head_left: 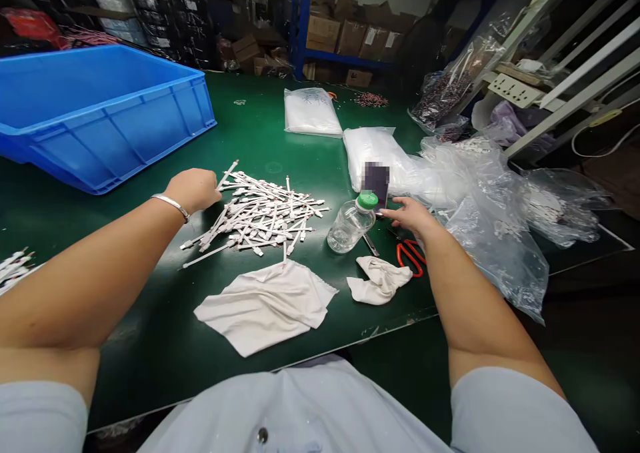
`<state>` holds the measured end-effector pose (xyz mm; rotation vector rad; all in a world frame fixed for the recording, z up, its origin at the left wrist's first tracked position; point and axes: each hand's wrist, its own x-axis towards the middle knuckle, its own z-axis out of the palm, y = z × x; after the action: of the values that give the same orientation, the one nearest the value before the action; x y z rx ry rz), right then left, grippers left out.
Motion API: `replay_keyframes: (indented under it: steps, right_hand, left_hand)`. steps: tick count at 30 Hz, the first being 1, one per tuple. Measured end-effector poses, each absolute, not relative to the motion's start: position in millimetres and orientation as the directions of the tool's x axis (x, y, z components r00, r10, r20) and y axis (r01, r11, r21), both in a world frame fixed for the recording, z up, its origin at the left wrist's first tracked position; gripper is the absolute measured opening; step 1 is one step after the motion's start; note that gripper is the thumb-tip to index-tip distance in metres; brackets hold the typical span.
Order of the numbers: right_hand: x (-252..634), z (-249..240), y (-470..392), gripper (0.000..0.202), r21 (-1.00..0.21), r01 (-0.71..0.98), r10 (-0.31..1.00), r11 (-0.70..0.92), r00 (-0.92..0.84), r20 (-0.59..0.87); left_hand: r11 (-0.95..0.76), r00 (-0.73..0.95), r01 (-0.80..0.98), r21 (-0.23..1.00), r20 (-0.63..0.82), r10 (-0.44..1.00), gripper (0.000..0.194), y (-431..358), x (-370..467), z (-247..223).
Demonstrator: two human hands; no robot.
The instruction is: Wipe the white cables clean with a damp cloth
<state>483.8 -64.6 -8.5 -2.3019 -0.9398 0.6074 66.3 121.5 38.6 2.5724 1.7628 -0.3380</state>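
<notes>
My left hand (194,190), a bracelet on its wrist, is closed at the left edge of a pile of short white cables (265,213). One white cable (228,175) sticks up from its fingers. Over on the right, my right hand (410,214) has its fingers apart, with fingertips at the lower edge of a phone (379,183). The phone leans upright behind a clear plastic bottle (350,226) with a green cap. Red-handled scissors (412,258) lie just below my right hand, partly hidden by the wrist.
Two white cloths (273,303) (381,281) lie near the front edge. A large blue bin (150,130) stands at the left. Clear plastic bags (500,220) crowd the right side, and filled bags (313,112) lie behind. More cables (15,266) are at far left.
</notes>
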Motion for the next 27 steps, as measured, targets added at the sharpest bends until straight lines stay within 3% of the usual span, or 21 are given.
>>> replay_keyframes:
  steps: [2, 7, 12, 15, 20, 27]
  right_hand:
    - [477.0, -1.3, -80.5, 0.069, -0.652, 0.512, 0.734, -0.560, 0.671, -0.104]
    - [428.6, 10.5, -143.9, 0.033, -0.625, 0.661, 0.715, -0.415, 0.662, 0.224]
    - [342.5, -14.5, -198.4, 0.018, -0.647, 0.761, 0.804, -0.043, 0.411, 0.430]
    - [302.1, -36.4, -208.2, 0.011, -0.661, 0.738, 0.871, 0.137, 0.228, 0.436]
    - [280.1, -54.7, -202.9, 0.008, -0.637, 0.743, 0.879, 0.207, 0.144, 0.455]
    - [282.4, -55.5, -202.4, 0.008, -0.647, 0.743, 0.881, 0.171, 0.179, 0.438]
  left_hand:
    - [-0.429, 0.409, 0.896, -0.119, -0.158, 0.899, 0.022, 117.2, 67.9, 42.8]
    - [-0.607, 0.586, 0.786, -0.121, -0.167, 0.793, 0.020, 107.2, 80.7, 45.8]
    - [-0.709, 0.679, 0.689, -0.149, -0.210, 0.703, 0.020, 108.5, 100.2, 41.5]
    - [-0.728, 0.696, 0.664, -0.170, -0.215, 0.685, 0.026, 118.3, 111.9, 38.5]
    - [-0.732, 0.687, 0.658, -0.177, -0.257, 0.680, 0.059, 138.9, 130.2, 30.2]
    - [-0.671, 0.627, 0.718, -0.184, -0.246, 0.739, 0.052, 145.2, 144.8, 20.4]
